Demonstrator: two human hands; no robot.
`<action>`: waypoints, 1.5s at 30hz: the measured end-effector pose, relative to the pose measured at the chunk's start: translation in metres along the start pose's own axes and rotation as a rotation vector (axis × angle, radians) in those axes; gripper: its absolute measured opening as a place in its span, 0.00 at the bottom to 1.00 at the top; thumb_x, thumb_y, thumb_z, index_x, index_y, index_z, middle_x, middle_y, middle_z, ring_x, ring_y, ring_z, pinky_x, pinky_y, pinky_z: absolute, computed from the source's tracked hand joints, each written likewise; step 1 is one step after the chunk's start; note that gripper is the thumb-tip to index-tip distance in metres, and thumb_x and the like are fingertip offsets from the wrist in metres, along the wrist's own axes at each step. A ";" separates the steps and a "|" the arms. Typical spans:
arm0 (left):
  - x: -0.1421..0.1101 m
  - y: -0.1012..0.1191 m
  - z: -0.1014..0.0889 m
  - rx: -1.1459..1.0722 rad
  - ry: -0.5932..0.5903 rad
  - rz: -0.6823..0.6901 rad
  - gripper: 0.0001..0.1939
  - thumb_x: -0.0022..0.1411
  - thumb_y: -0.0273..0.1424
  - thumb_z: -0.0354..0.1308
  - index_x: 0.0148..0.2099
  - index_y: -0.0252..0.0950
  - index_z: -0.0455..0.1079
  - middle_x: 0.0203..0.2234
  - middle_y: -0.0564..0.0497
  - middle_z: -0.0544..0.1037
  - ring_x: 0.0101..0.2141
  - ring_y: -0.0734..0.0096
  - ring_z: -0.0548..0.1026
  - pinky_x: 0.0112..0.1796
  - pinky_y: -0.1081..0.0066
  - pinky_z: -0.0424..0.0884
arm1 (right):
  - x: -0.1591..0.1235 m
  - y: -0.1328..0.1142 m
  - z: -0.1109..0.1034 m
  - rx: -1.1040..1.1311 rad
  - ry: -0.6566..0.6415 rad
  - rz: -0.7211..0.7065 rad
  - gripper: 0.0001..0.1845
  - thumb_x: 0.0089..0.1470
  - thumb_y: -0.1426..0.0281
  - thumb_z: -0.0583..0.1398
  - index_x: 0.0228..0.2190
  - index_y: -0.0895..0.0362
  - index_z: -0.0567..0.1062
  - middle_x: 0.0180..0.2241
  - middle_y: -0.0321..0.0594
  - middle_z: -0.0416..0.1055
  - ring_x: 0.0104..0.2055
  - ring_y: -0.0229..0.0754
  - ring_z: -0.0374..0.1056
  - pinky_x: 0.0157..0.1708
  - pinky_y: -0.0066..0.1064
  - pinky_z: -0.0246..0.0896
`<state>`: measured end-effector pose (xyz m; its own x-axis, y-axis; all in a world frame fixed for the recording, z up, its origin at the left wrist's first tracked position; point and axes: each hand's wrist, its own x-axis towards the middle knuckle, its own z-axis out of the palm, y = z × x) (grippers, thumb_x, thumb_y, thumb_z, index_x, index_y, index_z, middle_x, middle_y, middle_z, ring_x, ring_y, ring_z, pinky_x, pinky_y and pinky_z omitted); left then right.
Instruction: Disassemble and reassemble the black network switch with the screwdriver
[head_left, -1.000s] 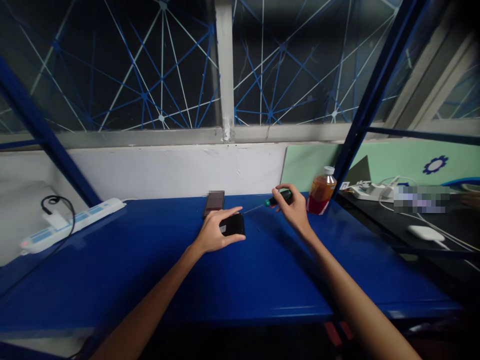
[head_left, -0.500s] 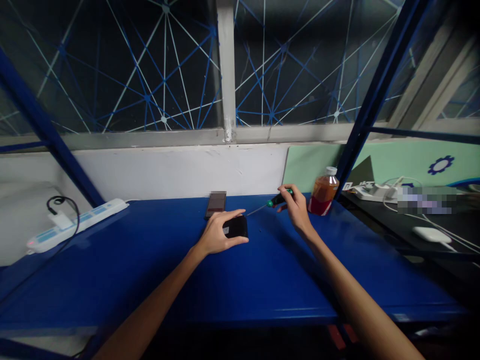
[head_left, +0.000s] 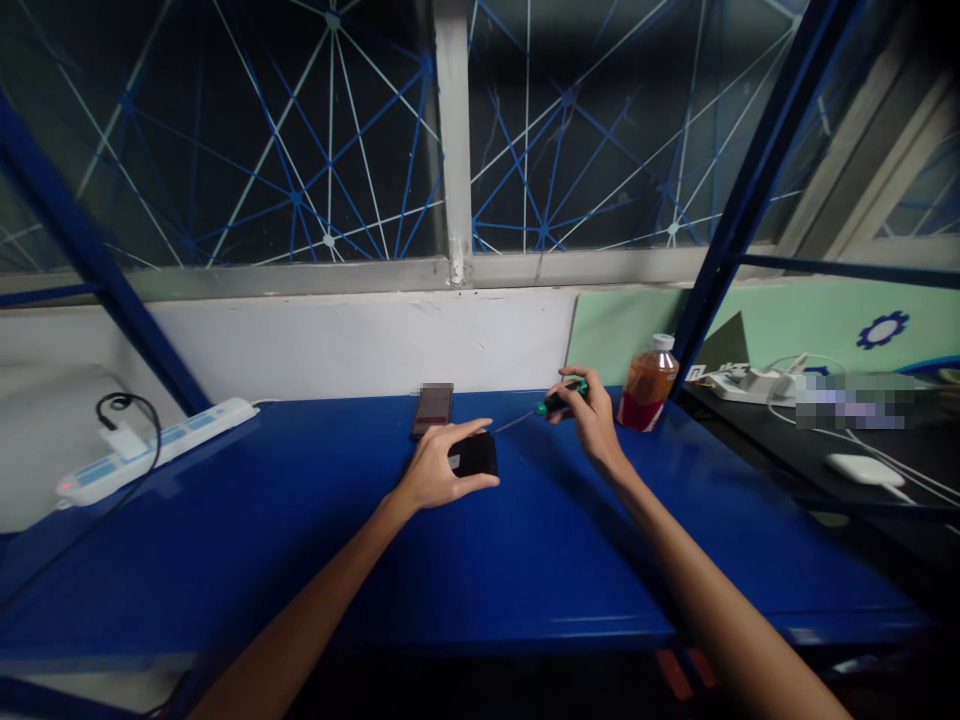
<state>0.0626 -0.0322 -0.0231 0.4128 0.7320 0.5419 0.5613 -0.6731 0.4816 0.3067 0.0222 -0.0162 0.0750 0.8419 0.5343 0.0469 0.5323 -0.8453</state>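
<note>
My left hand (head_left: 435,465) grips a small black device (head_left: 476,455) that lies flat on the blue table (head_left: 300,540), thumb at its near edge and fingers over its far edge. My right hand (head_left: 592,415) is closed on a screwdriver (head_left: 555,400) with a green and black handle. Its thin shaft slants down to the left, the tip at the far right corner of the black device. Just behind the device a dark phone (head_left: 433,408) lies flat.
A bottle of orange-brown liquid (head_left: 646,385) stands right of my right hand, by a blue steel post (head_left: 739,215). A white power strip (head_left: 154,445) with a plugged-in charger lies far left. Beyond the post, a dark bench holds white cables and a white mouse (head_left: 855,467).
The screwdriver handle has shifted slightly in my right hand's fingers. My left hand stays on the black device. The view has drifted a little.
</note>
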 end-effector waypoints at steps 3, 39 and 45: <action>0.000 -0.001 0.002 0.001 -0.005 0.000 0.36 0.48 0.46 0.66 0.59 0.42 0.64 0.46 0.46 0.77 0.46 0.54 0.75 0.49 0.53 0.68 | -0.002 -0.001 0.002 -0.065 0.051 -0.038 0.18 0.53 0.58 0.61 0.41 0.54 0.66 0.21 0.31 0.68 0.19 0.38 0.68 0.22 0.30 0.64; -0.001 -0.001 0.002 0.025 0.015 0.006 0.36 0.48 0.46 0.66 0.58 0.43 0.64 0.46 0.47 0.77 0.45 0.55 0.75 0.48 0.52 0.67 | -0.008 -0.004 0.007 -0.116 0.113 -0.081 0.20 0.53 0.62 0.62 0.46 0.55 0.66 0.17 0.27 0.64 0.16 0.36 0.64 0.18 0.27 0.61; -0.001 -0.001 0.001 0.038 0.013 -0.021 0.35 0.48 0.44 0.67 0.58 0.44 0.65 0.46 0.48 0.77 0.45 0.55 0.75 0.48 0.54 0.67 | -0.008 -0.004 0.008 -0.017 0.039 -0.079 0.18 0.55 0.61 0.59 0.45 0.55 0.66 0.26 0.34 0.71 0.19 0.36 0.67 0.17 0.27 0.61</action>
<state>0.0626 -0.0326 -0.0250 0.3914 0.7445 0.5408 0.5968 -0.6527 0.4667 0.2978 0.0141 -0.0171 0.1088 0.7934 0.5989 0.0714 0.5946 -0.8008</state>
